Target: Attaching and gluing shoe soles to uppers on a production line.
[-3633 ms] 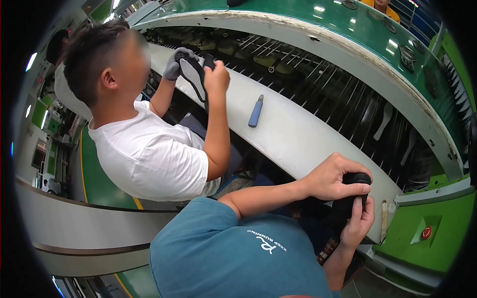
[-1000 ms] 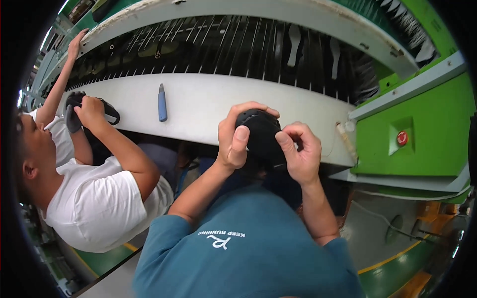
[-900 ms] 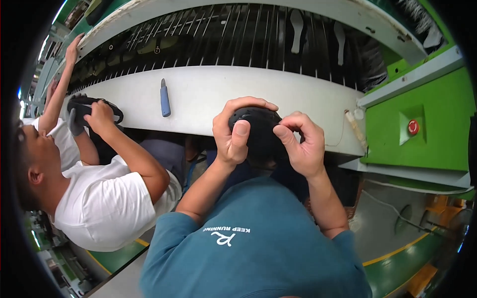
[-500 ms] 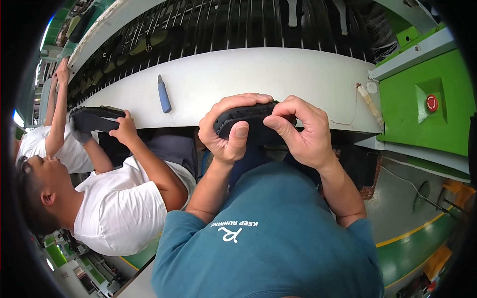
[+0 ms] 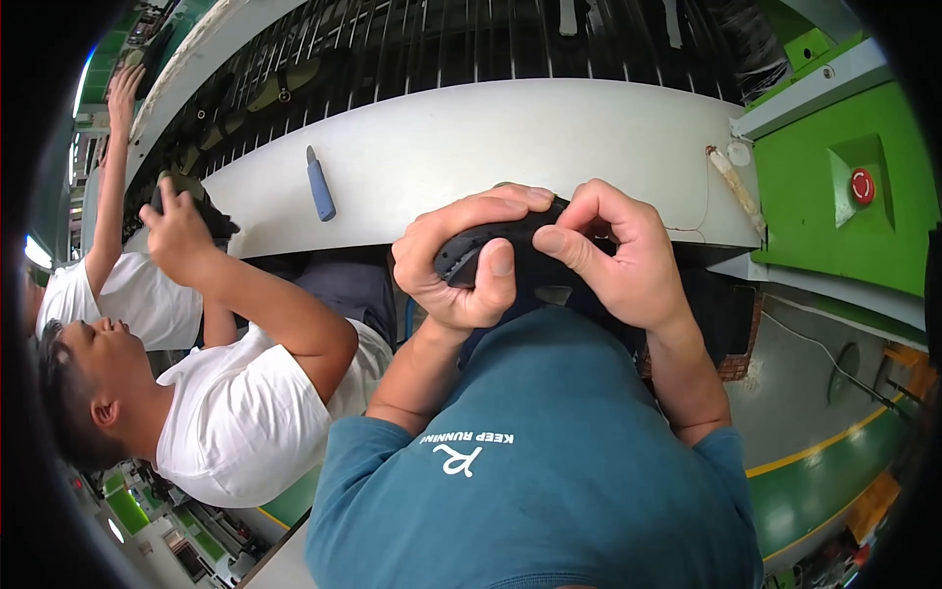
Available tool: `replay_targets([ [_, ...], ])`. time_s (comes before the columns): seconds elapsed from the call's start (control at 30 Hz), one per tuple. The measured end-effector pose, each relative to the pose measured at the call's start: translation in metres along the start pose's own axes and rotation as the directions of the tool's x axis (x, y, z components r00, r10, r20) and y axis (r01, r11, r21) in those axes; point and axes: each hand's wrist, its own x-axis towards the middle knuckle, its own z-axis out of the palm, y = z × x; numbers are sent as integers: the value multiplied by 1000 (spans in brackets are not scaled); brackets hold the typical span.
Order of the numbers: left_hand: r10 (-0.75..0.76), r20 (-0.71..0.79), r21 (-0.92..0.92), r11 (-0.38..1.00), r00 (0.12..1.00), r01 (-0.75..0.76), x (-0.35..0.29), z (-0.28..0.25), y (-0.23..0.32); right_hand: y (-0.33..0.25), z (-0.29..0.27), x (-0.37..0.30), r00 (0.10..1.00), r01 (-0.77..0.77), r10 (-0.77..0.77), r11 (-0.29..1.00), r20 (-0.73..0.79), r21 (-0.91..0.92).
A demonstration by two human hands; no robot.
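Note:
A black shoe (image 5: 526,241) with a studded sole edge is held over the near edge of a white ledge, in front of my chest. My left hand (image 5: 461,257) wraps its left end, fingers over the top and thumb pressed on the near side. At the other end, my right hand (image 5: 623,257) is curled, thumb and forefinger pinching the shoe's rim; the fingers behind are hidden. Beyond and to the left, a blue-handled knife (image 5: 320,188) lies untouched on the ledge.
The white ledge (image 5: 412,147) borders a rod conveyor (image 5: 442,49) carrying dark pieces. To the right stands a green machine panel (image 5: 814,236) with a red button (image 5: 863,187); near it lies a wrapped stick (image 5: 731,187). A co-worker in white (image 5: 245,422) sits close on my left, holding a dark piece.
The shoe has tipped in my hands, and both hands have shifted slightly right. The co-worker's near hand has lifted away, fingers raised.

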Motion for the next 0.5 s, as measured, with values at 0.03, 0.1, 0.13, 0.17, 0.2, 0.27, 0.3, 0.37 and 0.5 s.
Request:
replay_targets([
  [0.03, 15, 32, 24, 1000, 999, -16, 4, 3, 0, 2, -6, 1, 998, -60, 59, 997, 32, 46],
  [0.1, 25, 67, 74, 997, 997, -30, 14, 6, 3, 5, -15, 1, 994, -106, 103, 991, 41, 84],
  [0.13, 33, 102, 125, 991, 994, -46, 17, 7, 4, 6, -18, 1, 988, -151, 146, 981, 53, 123],
  [0.17, 45, 100, 97, 994, 994, -55, 21, 9, 1, 7, -21, 2, 988, -147, 141, 982, 56, 116],
  [0.2, 52, 96, 94, 994, 994, -61, 23, 9, 1, 11, -21, 0, 988, -150, 145, 978, 48, 146],
  [0.27, 29, 146, 97, 994, 989, -43, 29, 10, 2, 12, -25, 0, 990, -142, 136, 976, 45, 165],
  [0.3, 44, 140, 93, 994, 989, -58, 31, 12, 3, 11, -26, 0, 988, -154, 147, 968, 47, 196],
  [0.37, 30, 109, 96, 995, 994, -40, 36, 18, 3, 9, -30, -3, 987, -159, 155, 959, 35, 236],
  [0.5, 14, 151, 78, 997, 988, -26, 39, 25, -3, 13, -39, -4, 988, -148, 154, 978, -28, 149],
])
